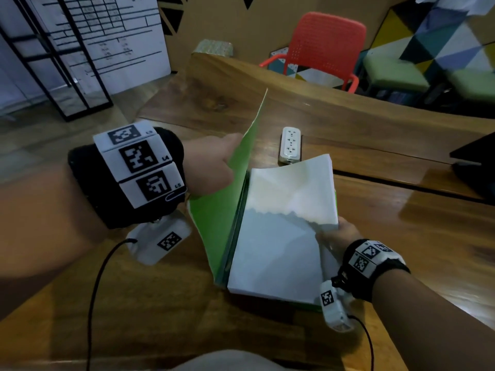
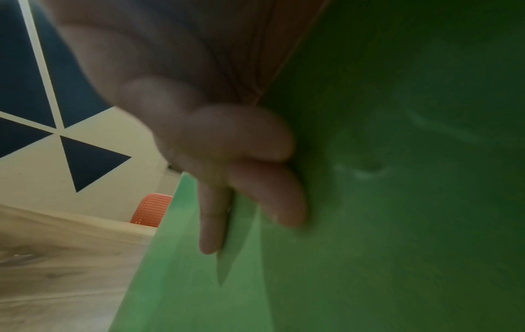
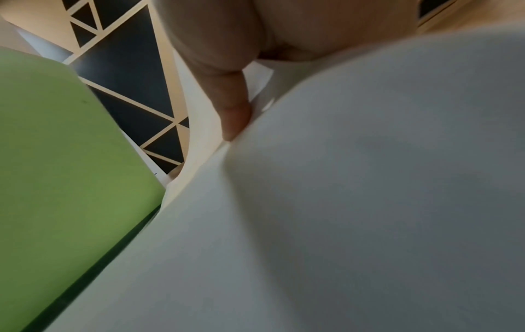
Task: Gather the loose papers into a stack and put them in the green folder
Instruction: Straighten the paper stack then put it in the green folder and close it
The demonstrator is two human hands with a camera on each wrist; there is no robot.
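The green folder lies open on the wooden table, its front cover raised almost upright. My left hand holds that cover by its left edge, fingers curled against the green sheet. A stack of white papers rests on the folder's lower half. My right hand grips the stack's right edge, bending the far end upward. In the right wrist view a finger presses into the white papers beside the green cover.
A white power strip lies on the table just beyond the folder. A dark laptop sits at the right edge. A red chair stands behind the table. Cables run from both wrist cameras toward me.
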